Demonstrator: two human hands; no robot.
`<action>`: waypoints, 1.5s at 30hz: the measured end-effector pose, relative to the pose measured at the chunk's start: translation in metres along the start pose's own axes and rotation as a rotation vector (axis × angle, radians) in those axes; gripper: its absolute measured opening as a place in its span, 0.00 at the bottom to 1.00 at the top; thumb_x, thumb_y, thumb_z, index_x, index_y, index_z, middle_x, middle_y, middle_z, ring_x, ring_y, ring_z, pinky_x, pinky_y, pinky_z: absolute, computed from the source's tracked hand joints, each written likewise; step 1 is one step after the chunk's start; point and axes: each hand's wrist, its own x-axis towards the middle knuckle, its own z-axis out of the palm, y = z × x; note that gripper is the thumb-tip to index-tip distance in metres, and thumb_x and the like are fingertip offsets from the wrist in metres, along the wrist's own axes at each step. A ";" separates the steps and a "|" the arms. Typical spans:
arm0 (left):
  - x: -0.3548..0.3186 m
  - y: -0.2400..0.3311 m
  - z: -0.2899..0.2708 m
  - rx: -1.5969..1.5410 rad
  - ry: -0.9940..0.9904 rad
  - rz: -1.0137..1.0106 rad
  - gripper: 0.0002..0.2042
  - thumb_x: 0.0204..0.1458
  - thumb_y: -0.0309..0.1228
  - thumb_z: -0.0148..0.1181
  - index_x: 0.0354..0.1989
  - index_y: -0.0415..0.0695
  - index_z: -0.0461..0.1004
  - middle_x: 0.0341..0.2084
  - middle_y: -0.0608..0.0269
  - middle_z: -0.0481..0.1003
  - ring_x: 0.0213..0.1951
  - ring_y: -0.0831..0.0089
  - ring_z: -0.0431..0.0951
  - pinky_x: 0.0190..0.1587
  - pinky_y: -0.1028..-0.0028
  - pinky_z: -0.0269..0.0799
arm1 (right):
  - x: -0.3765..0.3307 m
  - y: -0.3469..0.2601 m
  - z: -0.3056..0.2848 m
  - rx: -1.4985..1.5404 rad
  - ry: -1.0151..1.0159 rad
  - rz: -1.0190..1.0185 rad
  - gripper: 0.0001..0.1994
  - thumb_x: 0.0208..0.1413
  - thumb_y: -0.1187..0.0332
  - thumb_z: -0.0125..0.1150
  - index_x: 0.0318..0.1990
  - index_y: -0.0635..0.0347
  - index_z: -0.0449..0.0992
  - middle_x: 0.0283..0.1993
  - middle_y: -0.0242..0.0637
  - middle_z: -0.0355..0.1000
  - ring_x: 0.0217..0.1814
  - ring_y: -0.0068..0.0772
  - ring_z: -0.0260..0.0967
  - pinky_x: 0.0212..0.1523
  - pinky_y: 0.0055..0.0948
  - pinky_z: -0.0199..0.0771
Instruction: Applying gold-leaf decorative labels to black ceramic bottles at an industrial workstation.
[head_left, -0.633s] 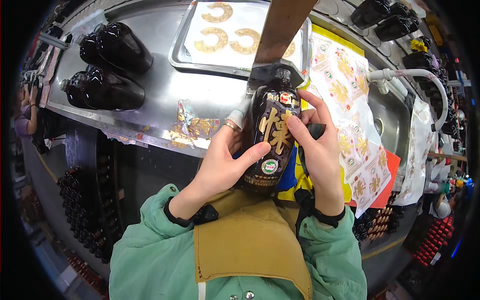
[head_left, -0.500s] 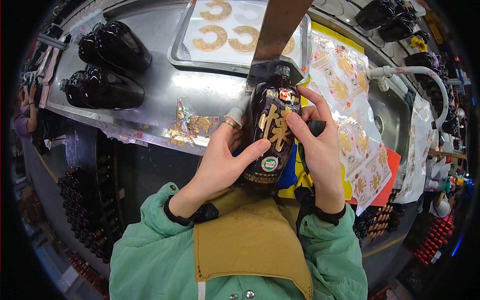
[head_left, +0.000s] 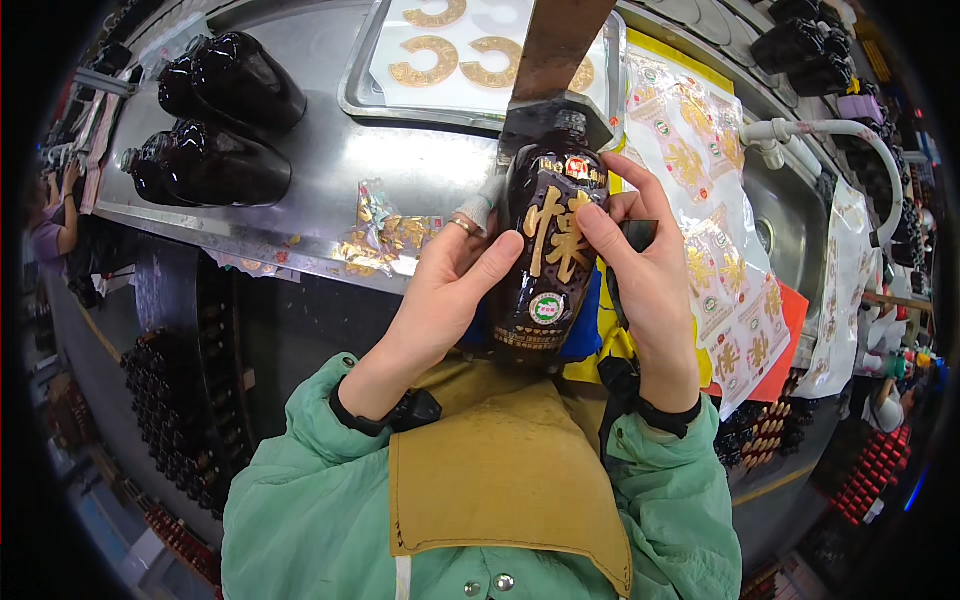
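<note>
A dark glass bottle [head_left: 530, 290] with gold characters and a round green-and-white decal stands tilted between my hands, its neck pointing away from me. My left hand [head_left: 445, 280] grips the bottle's left side, thumb on the front; a ring and a white finger cover show on that hand. On the other side my right hand [head_left: 645, 260] holds the bottle, its thumb pressed on the gold character and its index finger near the shoulder. Behind the bottle's neck is a brown upright board [head_left: 553, 60]. The fingertips behind the bottle are hidden.
Several dark bottles [head_left: 235, 165] lie on the metal worktop at left. Gold scraps [head_left: 385, 240] sit near its edge. Beyond is a metal tray [head_left: 350, 100] with gold C-shaped decals [head_left: 425, 62]. Decal sheets [head_left: 715, 260] lie at right beside a sink [head_left: 785, 225] with a white tap [head_left: 850, 130].
My left thumb has come up off the lower part of the gold character toward the bottle's left edge. The bottle stays in both hands, and the view has shifted slightly.
</note>
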 end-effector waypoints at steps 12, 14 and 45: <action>0.000 0.002 0.011 0.184 0.004 0.008 0.35 0.63 0.28 0.65 0.73 0.31 0.55 0.65 0.52 0.69 0.66 0.68 0.70 0.69 0.66 0.64 | -0.001 -0.002 -0.004 -0.044 0.008 -0.024 0.29 0.59 0.66 0.74 0.66 0.62 0.70 0.35 0.21 0.62 0.33 0.10 0.58 0.35 0.14 0.60; 0.001 -0.001 0.015 0.247 0.080 0.075 0.35 0.55 0.29 0.74 0.68 0.31 0.62 0.59 0.52 0.73 0.60 0.71 0.74 0.64 0.68 0.70 | 0.000 -0.005 -0.011 -0.048 -0.037 -0.014 0.28 0.60 0.71 0.69 0.67 0.62 0.68 0.40 0.27 0.66 0.38 0.13 0.62 0.39 0.15 0.63; 0.000 -0.005 0.015 0.239 0.095 0.128 0.38 0.54 0.29 0.74 0.70 0.31 0.59 0.58 0.51 0.73 0.59 0.70 0.76 0.62 0.68 0.73 | 0.019 -0.016 -0.007 -0.200 -0.124 0.022 0.27 0.57 0.70 0.75 0.60 0.60 0.68 0.39 0.24 0.70 0.35 0.10 0.62 0.33 0.13 0.61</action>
